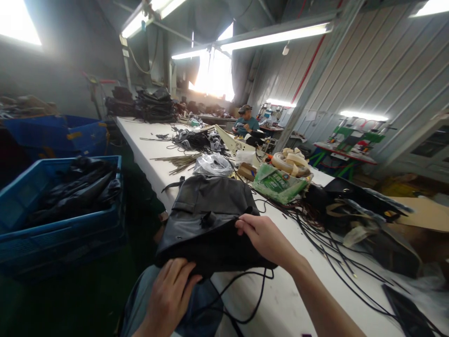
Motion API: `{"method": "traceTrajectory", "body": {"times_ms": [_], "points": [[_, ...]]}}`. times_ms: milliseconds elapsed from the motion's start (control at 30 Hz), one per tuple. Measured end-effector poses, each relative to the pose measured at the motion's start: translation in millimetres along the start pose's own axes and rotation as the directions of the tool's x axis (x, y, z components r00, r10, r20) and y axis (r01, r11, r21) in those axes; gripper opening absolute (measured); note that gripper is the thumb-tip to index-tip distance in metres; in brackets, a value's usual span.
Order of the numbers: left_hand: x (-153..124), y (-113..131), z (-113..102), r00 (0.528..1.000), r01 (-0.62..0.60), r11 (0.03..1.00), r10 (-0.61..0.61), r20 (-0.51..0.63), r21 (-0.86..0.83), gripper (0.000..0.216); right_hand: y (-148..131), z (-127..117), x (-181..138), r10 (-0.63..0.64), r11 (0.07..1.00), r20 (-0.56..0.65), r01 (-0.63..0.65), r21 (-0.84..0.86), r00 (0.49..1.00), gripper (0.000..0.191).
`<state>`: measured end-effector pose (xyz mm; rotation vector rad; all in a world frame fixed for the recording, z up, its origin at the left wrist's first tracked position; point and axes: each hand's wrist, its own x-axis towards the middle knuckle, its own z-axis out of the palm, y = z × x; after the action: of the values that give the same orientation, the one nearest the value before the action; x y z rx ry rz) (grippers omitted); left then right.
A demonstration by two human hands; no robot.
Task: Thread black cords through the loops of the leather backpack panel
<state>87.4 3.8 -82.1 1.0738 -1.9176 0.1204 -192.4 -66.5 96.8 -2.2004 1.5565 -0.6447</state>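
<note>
A ribbed wall [389, 70] rises at right; one long white table [136, 142] runs near to far; one person [248, 124] is far off, lower body hidden; a blue crate [63, 225] at near left is cut off; one black bag [213, 199] lies over the table's near left edge, its inside too dark to make out; two hands clamp it, right hand [261, 236] pinching the flap, left hand [171, 288] gripping the near edge, fingertips partly hidden.

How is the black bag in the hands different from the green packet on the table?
The black bag looks bigger than the green packet. The bag is black, while the packet is green with pale markings. The left hand and right hand hold the bag, but neither touches the packet. Both are over the white table.
</note>
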Motion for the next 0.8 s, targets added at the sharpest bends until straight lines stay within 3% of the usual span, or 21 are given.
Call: {"method": "traceTrajectory", "body": {"times_ms": [233, 300, 400, 467, 667, 800], "points": [[-22.5, -25.3, -12.5, 0.999, -0.033, 0.963, 0.041, -0.025, 0.269, 0.035, 0.0, 6.4, -10.3, 0.051, 0.999, 0.003, -0.051, -0.002, 0.999, 0.039], [-21.8, -34.1, -16.8, 0.998, -0.067, 0.942, 0.062, 0.025, 0.328, 0.038, 2.5, 9.7, -15.4, 0.062, 0.998, -0.008, -0.062, 0.002, 0.998, 0.038], [-11.7, -43.5, -23.7, 0.983, -0.166, 0.935, 0.134, 0.122, 0.313, 0.048, 9.8, 12.9, -21.2, 0.058, 0.998, -0.023, -0.058, -0.023, 0.998, 0.035], [-0.9, -44.0, -28.2, 0.973, -0.223, 0.932, 0.193, 0.127, 0.286, 0.048, 17.2, 12.0, -21.9, 0.062, 0.996, -0.041, -0.064, -0.062, 0.997, 0.032], [43.6, -7.0, -26.7, 0.913, -0.398, 0.888, 0.358, 0.197, 0.231, 0.049, 40.0, -8.3, -4.9, 0.066, 0.984, -0.188, -0.095, -0.149, 0.980, 0.028], [64.2, 18.2, -8.5, 0.931, -0.305, 0.922, 0.236, 0.280, 0.237, 0.047, 45.5, -13.2, -4.6, 0.085, 0.992, -0.233, -0.104, -0.073, 0.969, 0.027]]}}
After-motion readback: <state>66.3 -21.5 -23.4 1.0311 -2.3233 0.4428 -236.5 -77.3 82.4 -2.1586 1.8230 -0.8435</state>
